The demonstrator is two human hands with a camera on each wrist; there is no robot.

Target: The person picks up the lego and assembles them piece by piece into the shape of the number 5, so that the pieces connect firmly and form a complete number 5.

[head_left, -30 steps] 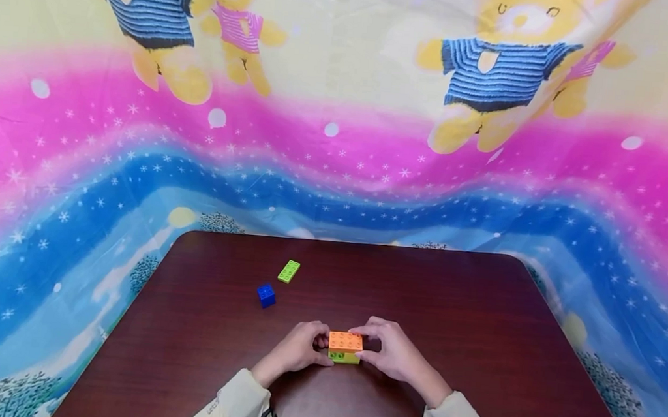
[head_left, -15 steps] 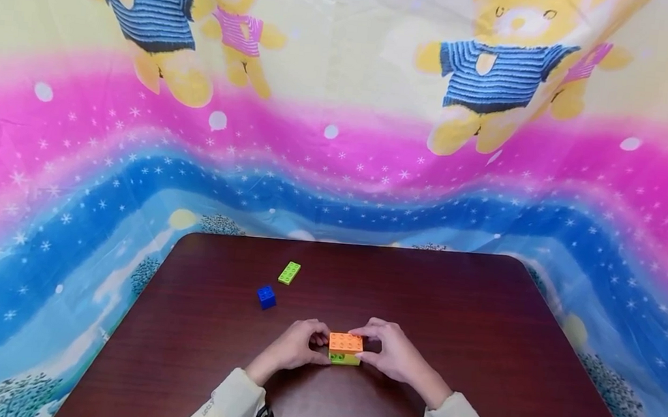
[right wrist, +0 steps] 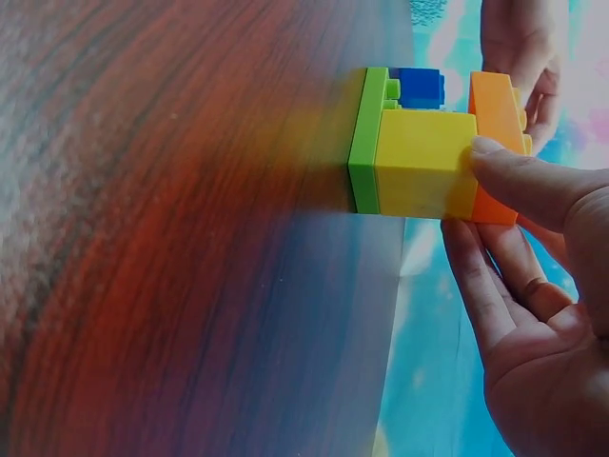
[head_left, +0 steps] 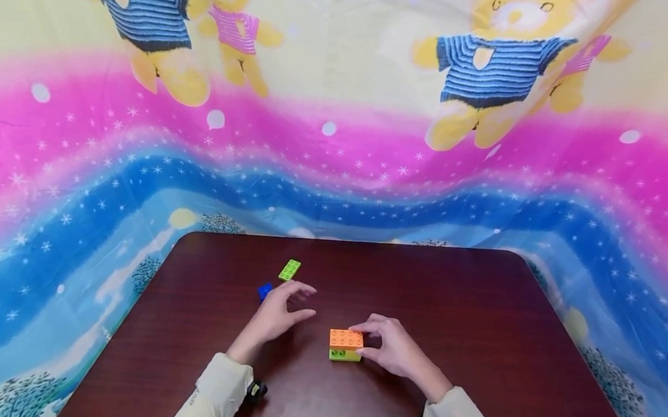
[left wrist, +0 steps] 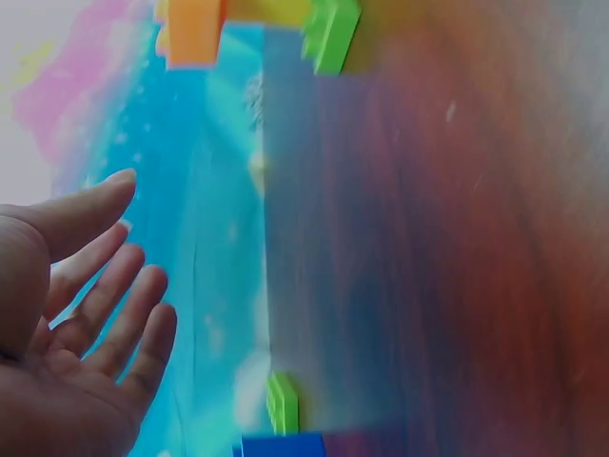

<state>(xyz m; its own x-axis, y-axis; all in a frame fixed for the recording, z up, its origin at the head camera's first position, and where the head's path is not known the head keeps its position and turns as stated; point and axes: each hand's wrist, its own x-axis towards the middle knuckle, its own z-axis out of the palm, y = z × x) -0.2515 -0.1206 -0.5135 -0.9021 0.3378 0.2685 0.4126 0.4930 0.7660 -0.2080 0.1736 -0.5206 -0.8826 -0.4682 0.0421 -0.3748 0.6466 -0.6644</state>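
Observation:
My right hand [head_left: 392, 347] pinches the right end of a small stack of toy building bricks between thumb and fingers. The stack has a flat green brick [right wrist: 366, 143] at the bottom, a yellow brick [right wrist: 425, 167] over one end of it and an orange brick [head_left: 346, 338] on top. A gap shows under the orange brick's left half. My left hand [head_left: 273, 313] holds nothing; its fingers are spread loosely above the table, near a blue brick [head_left: 265, 290] that it partly hides in the head view.
Behind the blue brick lies a second flat green brick [head_left: 290, 270], on the left part of the dark brown table [head_left: 451, 296]. A printed cloth with teddy bears [head_left: 325, 168] hangs behind the table.
My left hand has let go of the stack's left side and moved away to the left and back, towards the blue brick. The right hand and the stack stay where they were.

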